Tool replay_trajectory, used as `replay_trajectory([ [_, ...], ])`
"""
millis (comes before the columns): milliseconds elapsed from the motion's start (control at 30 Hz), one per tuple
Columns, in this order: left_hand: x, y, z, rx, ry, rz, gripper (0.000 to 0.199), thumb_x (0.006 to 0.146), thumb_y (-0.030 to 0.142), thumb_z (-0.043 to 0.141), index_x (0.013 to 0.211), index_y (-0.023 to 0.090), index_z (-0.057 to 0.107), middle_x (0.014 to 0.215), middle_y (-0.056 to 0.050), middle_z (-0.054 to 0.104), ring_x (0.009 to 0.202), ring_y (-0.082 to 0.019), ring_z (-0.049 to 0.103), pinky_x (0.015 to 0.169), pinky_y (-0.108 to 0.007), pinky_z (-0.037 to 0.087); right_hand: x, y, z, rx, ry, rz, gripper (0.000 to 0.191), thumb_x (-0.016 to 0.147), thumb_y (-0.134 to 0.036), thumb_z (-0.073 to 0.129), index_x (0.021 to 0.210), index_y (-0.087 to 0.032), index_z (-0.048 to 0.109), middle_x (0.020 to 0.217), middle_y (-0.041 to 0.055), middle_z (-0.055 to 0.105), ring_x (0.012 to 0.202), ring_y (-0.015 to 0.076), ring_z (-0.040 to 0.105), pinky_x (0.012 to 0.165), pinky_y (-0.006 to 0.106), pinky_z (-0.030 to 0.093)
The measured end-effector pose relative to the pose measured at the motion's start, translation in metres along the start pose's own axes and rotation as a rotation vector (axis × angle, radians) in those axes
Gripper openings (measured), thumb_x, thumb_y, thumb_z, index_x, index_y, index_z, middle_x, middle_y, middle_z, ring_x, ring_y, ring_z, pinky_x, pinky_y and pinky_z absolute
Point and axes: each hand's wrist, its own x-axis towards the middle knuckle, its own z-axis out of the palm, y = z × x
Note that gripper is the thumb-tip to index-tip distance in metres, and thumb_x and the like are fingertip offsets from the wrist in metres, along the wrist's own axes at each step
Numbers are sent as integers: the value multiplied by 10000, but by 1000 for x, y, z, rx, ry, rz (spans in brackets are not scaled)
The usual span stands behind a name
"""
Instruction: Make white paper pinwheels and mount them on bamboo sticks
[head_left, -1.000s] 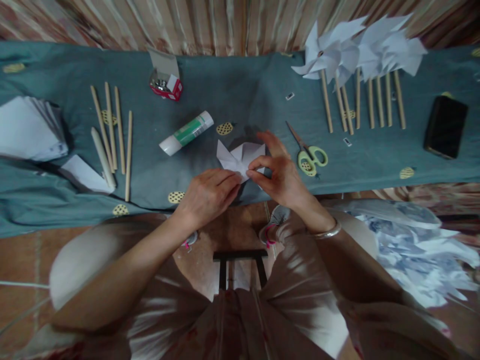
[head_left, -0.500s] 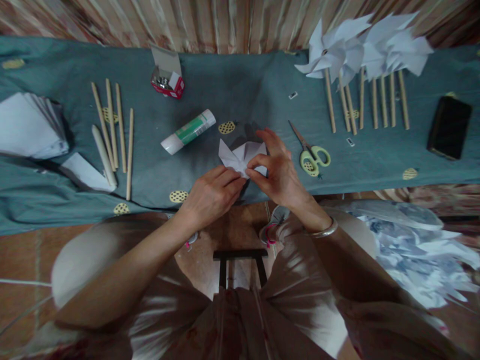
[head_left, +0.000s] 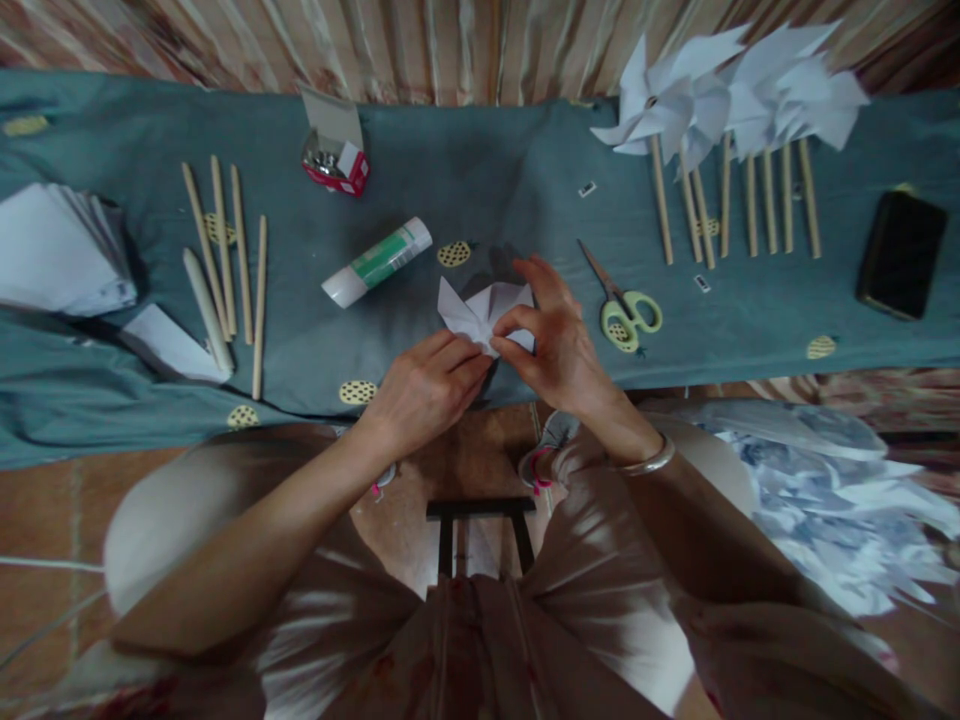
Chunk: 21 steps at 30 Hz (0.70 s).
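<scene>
A white paper pinwheel (head_left: 474,312), its points folded inward, is held near the front edge of the table between both hands. My left hand (head_left: 429,388) is closed on its lower left side, fingers bent over the paper. Thumb and index finger of my right hand (head_left: 553,335) pinch it close to the middle, while the other fingers curl above its right side. The fingers hide part of the paper's lower edge. Beyond it lies a white and green glue stick (head_left: 378,262). Scissors with light green handles (head_left: 628,312) rest to the right of my right hand.
Several finished pinwheels on sticks (head_left: 731,100) lie at the back right, near a black phone (head_left: 902,255). Loose wooden sticks (head_left: 240,255) and a paper stack (head_left: 60,250) are on the left. A small red box (head_left: 335,172) stands open behind. A bag of paper pieces (head_left: 840,500) sits lower right.
</scene>
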Motion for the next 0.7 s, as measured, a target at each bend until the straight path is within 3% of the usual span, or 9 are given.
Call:
replay_trajectory([
  [167, 0, -1, 1, -20, -17, -13, 235, 983, 194, 484, 1001, 133, 710, 923, -93, 706, 866, -196, 637, 767, -331, 560, 2, -1, 2, 52, -10, 14, 79, 841, -226, 692, 876, -296, 703, 1419, 3, 540, 1498, 360, 256, 1134, 637, 345],
  [333, 0, -1, 1, 11, -4, -6, 230, 985, 199, 487, 1002, 143, 709, 923, -83, 711, 856, -188, 643, 762, -320, 566, 1, -3, 2, 5, 7, 17, 96, 837, -180, 683, 822, -274, 665, 1472, 0, 495, 1494, 335, 270, 1139, 610, 349],
  [700, 1, -1, 1, -42, 6, -23, 197, 967, 187, 524, 983, 114, 706, 898, -94, 699, 839, -197, 630, 749, -315, 536, 0, 2, 3, 6, 24, 4, 55, 837, -263, 707, 818, -277, 657, 1452, -6, 510, 1486, 331, 287, 1164, 608, 310],
])
